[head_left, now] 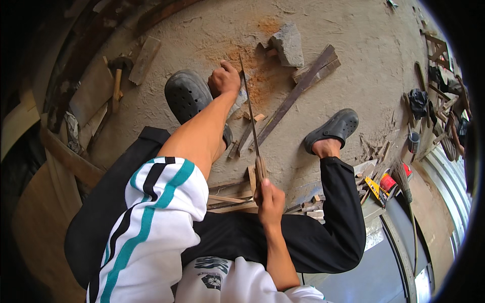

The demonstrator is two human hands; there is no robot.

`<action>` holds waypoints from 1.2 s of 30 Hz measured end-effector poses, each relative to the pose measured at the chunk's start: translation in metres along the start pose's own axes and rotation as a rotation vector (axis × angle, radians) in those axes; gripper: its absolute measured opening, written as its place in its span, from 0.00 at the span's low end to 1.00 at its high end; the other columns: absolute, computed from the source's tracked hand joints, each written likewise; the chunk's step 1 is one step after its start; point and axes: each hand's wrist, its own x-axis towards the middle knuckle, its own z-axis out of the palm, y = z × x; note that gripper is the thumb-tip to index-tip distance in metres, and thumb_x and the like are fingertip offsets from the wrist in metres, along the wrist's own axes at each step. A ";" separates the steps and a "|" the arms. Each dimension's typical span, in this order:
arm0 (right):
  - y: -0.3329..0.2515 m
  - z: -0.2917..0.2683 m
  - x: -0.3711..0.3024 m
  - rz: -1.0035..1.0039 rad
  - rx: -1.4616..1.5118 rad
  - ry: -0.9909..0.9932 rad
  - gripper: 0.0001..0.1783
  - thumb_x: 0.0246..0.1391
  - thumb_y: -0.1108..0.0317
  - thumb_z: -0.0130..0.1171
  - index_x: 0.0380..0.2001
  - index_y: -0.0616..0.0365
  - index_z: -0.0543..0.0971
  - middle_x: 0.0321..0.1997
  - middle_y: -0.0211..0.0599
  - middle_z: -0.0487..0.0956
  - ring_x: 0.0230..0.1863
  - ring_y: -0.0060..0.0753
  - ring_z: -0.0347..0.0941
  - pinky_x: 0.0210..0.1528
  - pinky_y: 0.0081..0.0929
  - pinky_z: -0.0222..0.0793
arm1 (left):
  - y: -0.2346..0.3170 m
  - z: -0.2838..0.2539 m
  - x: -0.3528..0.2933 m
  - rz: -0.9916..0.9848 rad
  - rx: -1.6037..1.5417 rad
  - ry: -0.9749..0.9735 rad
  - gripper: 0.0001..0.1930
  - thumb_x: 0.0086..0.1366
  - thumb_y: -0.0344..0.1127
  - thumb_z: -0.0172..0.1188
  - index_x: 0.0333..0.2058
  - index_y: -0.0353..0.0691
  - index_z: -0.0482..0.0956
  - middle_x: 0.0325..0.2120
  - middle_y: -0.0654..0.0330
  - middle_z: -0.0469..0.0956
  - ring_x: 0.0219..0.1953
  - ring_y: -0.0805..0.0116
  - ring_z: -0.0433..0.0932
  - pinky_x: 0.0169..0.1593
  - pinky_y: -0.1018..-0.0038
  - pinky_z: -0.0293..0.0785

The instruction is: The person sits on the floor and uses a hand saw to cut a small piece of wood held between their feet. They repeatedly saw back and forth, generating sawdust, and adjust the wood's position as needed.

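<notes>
Grey-brown rough concrete floor [374, 70] fills most of my feed, and over it, between the two hands, slants the long thin dark metal blade [250, 108], seen nearly edge-on. Right of the blade I see a narrow dark brown wooden strip [298, 91], then, right of the blade's far end, a rough grey stone-like block [289, 45]. Loose orange dust [260, 70] lies beside that end; from it I judge that some work is done, yet with the blade in use I take it as unfinished, and how much is left I cannot tell. At the blade's near end, the bare right hand [271, 202] wraps the brown wooden handle [261, 169], forearm bent up from below. The bare left hand [225, 80], arm stretched, sits just left of the blade's far end, fingers curled; I cannot tell what, if anything, they pinch.
</notes>
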 end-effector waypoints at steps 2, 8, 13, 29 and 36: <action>0.000 0.018 0.053 -0.050 -0.114 -0.040 0.28 0.68 0.54 0.46 0.17 0.62 0.70 0.14 0.29 0.65 0.19 0.21 0.60 0.22 0.27 0.55 | -0.002 0.001 0.004 0.016 0.013 -0.016 0.32 0.67 0.54 0.42 0.23 0.29 0.82 0.28 0.35 0.79 0.35 0.37 0.80 0.42 0.53 0.74; 0.009 0.020 0.057 -0.047 -0.048 -0.054 0.28 0.69 0.53 0.44 0.17 0.61 0.71 0.14 0.28 0.65 0.19 0.21 0.59 0.22 0.27 0.55 | 0.000 0.000 0.005 -0.006 0.019 -0.012 0.31 0.66 0.52 0.43 0.24 0.28 0.82 0.30 0.35 0.79 0.37 0.37 0.80 0.44 0.53 0.74; 0.018 0.011 0.038 -0.069 -0.080 -0.004 0.29 0.69 0.53 0.43 0.17 0.60 0.70 0.14 0.26 0.64 0.19 0.20 0.58 0.22 0.26 0.53 | 0.002 0.006 0.005 -0.037 0.018 -0.018 0.31 0.67 0.52 0.43 0.24 0.28 0.82 0.30 0.37 0.80 0.37 0.37 0.80 0.44 0.53 0.74; 0.015 0.044 0.110 -0.121 -0.072 0.020 0.28 0.69 0.53 0.45 0.17 0.60 0.68 0.15 0.26 0.65 0.19 0.19 0.58 0.22 0.25 0.53 | 0.007 0.007 -0.002 0.024 -0.015 -0.031 0.31 0.68 0.51 0.43 0.22 0.29 0.82 0.27 0.37 0.79 0.34 0.37 0.80 0.43 0.52 0.74; 0.023 0.007 0.016 -0.023 -0.049 -0.032 0.28 0.70 0.53 0.42 0.19 0.60 0.73 0.16 0.25 0.67 0.20 0.18 0.61 0.23 0.23 0.56 | 0.002 0.002 0.006 -0.013 -0.011 -0.009 0.32 0.68 0.52 0.42 0.22 0.28 0.82 0.25 0.37 0.79 0.33 0.37 0.80 0.43 0.51 0.74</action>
